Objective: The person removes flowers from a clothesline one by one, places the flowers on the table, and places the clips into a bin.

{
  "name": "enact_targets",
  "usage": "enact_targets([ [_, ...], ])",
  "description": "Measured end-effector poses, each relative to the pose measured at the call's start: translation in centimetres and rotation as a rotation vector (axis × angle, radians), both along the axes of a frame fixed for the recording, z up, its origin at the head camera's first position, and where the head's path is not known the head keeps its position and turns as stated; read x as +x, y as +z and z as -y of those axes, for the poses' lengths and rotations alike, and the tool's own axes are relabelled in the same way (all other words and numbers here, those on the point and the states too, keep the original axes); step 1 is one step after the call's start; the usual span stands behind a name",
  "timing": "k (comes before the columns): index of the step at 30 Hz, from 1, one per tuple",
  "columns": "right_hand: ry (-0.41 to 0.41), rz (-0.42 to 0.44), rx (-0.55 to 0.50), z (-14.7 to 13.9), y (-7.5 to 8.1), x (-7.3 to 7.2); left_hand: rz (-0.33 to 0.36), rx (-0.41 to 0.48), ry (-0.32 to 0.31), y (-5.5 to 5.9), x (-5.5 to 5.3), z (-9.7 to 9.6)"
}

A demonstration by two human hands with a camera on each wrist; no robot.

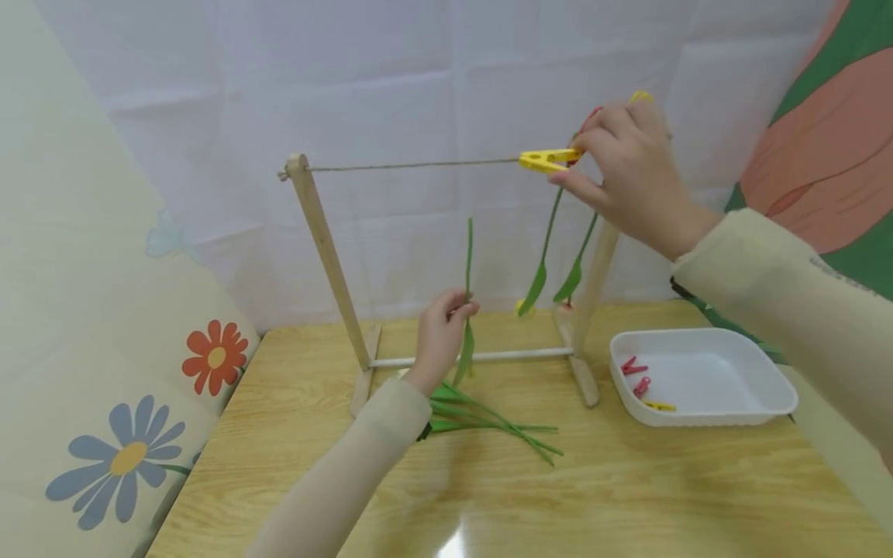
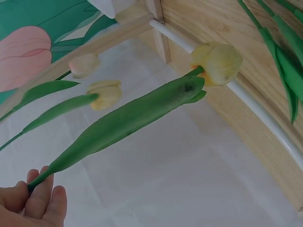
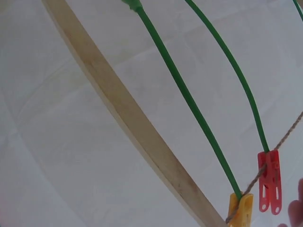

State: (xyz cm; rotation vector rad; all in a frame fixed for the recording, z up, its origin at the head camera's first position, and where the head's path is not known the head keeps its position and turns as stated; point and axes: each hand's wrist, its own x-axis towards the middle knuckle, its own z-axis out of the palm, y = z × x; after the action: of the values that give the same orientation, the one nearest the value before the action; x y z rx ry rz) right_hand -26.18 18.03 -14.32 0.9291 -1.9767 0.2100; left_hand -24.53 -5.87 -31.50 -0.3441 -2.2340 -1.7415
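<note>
My left hand point(image 1: 444, 333) pinches the green stem of an artificial yellow tulip point(image 2: 220, 64), stem end up and bloom down, in front of the rope rack. Its long leaf point(image 2: 123, 116) stretches toward the bloom. My right hand point(image 1: 624, 170) grips a yellow clothespin point(image 1: 547, 160) between thumb and fingers, level with the rope point(image 1: 412, 165). Two more tulips, one pale pink point(image 2: 84, 65) and one yellow point(image 2: 105, 96), hang upside down from the rope. A red clothespin point(image 3: 270, 182) and another yellow clothespin point(image 3: 241, 210) clamp their stems. Only fingertips of the right hand show in the right wrist view.
Several tulips with green stems point(image 1: 502, 422) lie on the wooden table point(image 1: 293, 465) below my left hand. At right stands a white tray point(image 1: 725, 380) with a few red and yellow clothespins. The rack has wooden posts point(image 1: 328, 263) and a white lower bar point(image 1: 523, 355).
</note>
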Motion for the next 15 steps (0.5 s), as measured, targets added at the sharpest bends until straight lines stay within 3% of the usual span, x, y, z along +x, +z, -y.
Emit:
enact_targets([
  [3,0.043,-0.022,-0.03,-0.2,-1.0,0.3,0.001,-0.005,0.004,-0.2,0.3,0.4],
  [15,0.056,0.034,-0.103,-0.6,-4.4,1.6,-0.049,-0.046,-0.001,-0.6,1.0,1.8],
])
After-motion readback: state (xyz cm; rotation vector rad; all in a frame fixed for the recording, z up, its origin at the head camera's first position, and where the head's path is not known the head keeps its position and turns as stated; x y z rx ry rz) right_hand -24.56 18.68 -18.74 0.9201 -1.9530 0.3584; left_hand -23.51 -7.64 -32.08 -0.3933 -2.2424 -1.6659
